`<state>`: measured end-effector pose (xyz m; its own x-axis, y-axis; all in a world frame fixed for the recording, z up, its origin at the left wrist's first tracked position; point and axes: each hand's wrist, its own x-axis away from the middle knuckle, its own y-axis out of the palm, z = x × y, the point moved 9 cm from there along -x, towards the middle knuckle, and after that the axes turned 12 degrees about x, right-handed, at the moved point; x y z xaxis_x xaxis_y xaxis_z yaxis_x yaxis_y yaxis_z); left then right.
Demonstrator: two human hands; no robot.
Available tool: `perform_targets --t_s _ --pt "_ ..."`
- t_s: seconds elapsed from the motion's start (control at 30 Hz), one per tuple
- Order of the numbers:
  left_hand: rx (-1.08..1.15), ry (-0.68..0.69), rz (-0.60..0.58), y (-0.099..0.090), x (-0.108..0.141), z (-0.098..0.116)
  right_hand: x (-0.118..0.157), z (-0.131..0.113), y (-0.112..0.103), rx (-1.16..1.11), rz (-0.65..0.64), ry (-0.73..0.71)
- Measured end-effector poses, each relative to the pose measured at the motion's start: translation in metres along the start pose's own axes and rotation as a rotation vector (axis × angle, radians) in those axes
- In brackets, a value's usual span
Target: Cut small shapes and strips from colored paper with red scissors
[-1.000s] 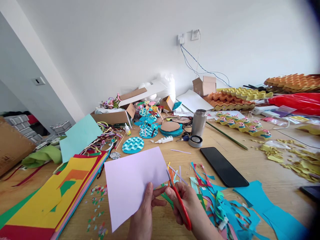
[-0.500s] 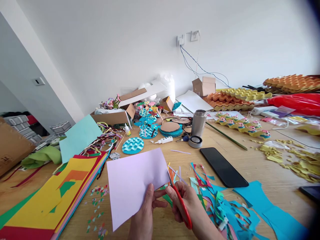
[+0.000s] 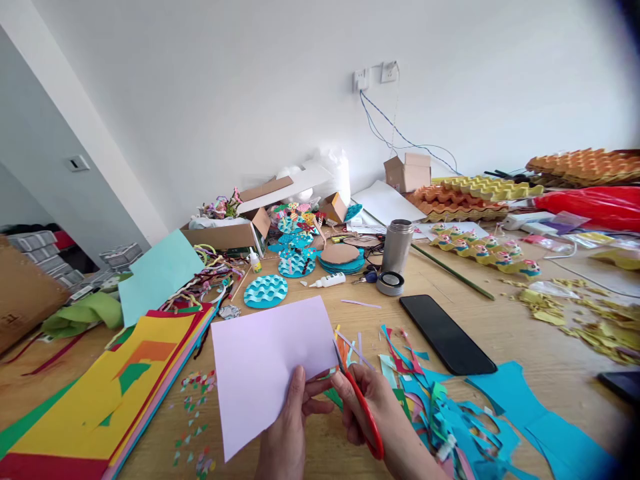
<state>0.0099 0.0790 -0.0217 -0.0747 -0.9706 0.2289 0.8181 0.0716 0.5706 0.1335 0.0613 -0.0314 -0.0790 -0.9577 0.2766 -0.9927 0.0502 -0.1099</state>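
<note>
A sheet of lilac paper (image 3: 265, 360) is pinched in my left hand (image 3: 293, 417), thumb on top near its lower right edge. My right hand (image 3: 367, 407) grips red-handled scissors (image 3: 367, 417), with fingers in the loops. The blades lie along the right edge of the sheet. Behind my hands, partly hidden, are thin coloured paper strips (image 3: 355, 343). Small cut paper bits (image 3: 197, 387) in several colours lie on the table left of the sheet.
Stacked coloured card (image 3: 100, 413) lies at the left. Blue paper scraps (image 3: 465, 427) and a black phone (image 3: 447, 333) are at the right. Farther back stand a steel flask (image 3: 397, 247), a white glue bottle (image 3: 330, 281), a round wavy blue piece (image 3: 266, 291) and egg trays (image 3: 480, 187).
The lilac sheet has shifted very slightly to the left. Both hands keep their holds, and the scissors stay at the sheet's right edge.
</note>
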Motion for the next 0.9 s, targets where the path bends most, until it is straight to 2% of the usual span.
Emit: perform_targets --t_s 0.23,0.7,0.9 --pt "-0.003 0.005 0.015 -0.002 -0.0007 -0.0001 0.002 -0.0006 0.0024 0.001 -0.008 0.04" --pt "-0.027 -0.021 0.02 -0.0015 -0.0006 -0.0038 0.0004 -0.0018 -0.002 -0.024 0.017 0.012" --pt "-0.053 -0.035 -0.017 0.0017 0.0017 -0.0059 0.0002 -0.0024 -0.0028 -0.024 0.017 -0.018"
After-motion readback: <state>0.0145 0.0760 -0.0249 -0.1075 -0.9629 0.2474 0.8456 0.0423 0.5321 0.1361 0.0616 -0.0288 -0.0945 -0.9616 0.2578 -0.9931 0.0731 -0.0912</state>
